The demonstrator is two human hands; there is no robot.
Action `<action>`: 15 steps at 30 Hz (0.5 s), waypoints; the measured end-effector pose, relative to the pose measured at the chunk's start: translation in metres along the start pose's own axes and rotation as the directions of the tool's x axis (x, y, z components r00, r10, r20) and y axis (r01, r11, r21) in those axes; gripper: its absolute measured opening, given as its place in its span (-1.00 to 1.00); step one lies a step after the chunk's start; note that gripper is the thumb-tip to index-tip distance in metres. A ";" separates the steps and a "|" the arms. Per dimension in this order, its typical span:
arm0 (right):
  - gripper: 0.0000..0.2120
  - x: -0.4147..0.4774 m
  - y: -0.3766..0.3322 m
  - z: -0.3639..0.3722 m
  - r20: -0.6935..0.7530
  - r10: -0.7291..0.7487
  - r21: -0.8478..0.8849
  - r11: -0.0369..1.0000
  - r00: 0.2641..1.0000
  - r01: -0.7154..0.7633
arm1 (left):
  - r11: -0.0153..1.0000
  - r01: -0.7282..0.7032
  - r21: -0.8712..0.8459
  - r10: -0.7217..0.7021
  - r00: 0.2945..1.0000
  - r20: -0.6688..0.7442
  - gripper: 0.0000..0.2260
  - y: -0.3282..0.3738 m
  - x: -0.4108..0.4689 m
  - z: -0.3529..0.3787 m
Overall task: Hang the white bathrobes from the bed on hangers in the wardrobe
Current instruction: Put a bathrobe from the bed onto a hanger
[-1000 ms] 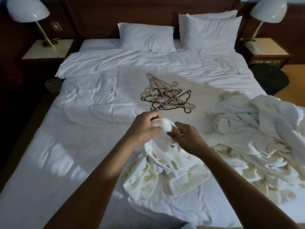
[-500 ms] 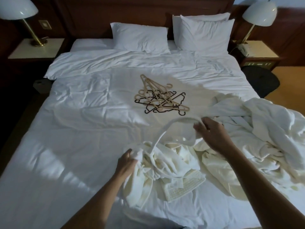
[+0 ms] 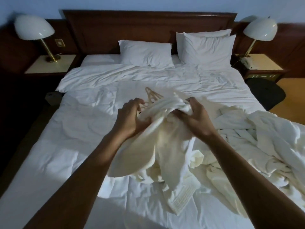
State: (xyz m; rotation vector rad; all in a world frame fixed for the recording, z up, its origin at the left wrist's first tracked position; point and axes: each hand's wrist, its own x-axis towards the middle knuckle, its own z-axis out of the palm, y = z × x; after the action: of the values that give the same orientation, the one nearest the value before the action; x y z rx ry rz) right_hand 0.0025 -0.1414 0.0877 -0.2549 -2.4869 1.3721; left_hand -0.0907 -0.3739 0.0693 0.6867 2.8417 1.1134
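Left hand [image 3: 132, 119]: fingers curled, gripping one edge of a white bathrobe [image 3: 156, 138] raised above the bed [image 3: 57, 154], with its lower part trailing on the sheet and the hangers [image 3: 152, 95] partly visible just behind. Right hand [image 3: 196, 120]: fingers clenched round bunched cloth of the same bathrobe. Further right, a bathrobe heap [image 3: 267, 139] lies crumpled on the bed.

Dim, bluish light fills the room, a pale patch brightens the rumpled white bed cover [image 3: 54, 156] at lower left, the raised cream bathrobe [image 3: 165, 139] is motion-blurred, and the edges bow outward.
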 end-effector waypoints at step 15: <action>-0.34 -0.016 0.058 -0.030 -0.083 0.200 -0.671 0.713 0.976 -0.203 | 0.711 0.307 -0.632 -0.253 0.951 0.177 -0.86 0.019 0.011 -0.021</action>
State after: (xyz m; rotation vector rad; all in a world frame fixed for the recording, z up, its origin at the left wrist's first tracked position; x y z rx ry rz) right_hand 0.0284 -0.0909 0.0514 -0.6975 -2.9243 0.4357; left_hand -0.0963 -0.3710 0.0993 0.2182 2.1246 1.8048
